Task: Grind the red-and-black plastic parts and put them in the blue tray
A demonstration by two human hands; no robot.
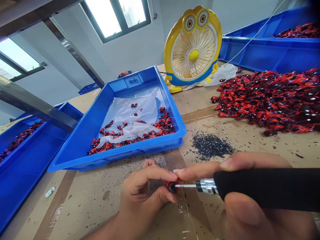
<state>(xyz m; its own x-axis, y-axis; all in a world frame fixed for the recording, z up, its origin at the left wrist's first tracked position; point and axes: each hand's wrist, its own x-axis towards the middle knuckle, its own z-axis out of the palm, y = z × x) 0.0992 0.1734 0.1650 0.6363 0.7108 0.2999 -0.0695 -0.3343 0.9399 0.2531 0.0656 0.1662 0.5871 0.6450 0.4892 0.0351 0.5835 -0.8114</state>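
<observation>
Just below the middle of the frame, the left hand pinches a small red-and-black cylindrical part between thumb and forefinger. At lower right, the right hand is wrapped around a tool with a thick black handle, silver collar and thin metal shaft; the shaft's tip is at the part's dark round end, though whether it goes inside cannot be told. The right forefinger reaches out to the left fingertips. Right of centre, a heap of fine black shavings lies on the brown, tape-striped bench, below a large pile of similar red-and-black pieces at the right edge. Left of centre stands a shallow blue plastic tray holding more pieces on white sheeting, and a yellow-and-blue fan with cartoon eyes stands at upper right
</observation>
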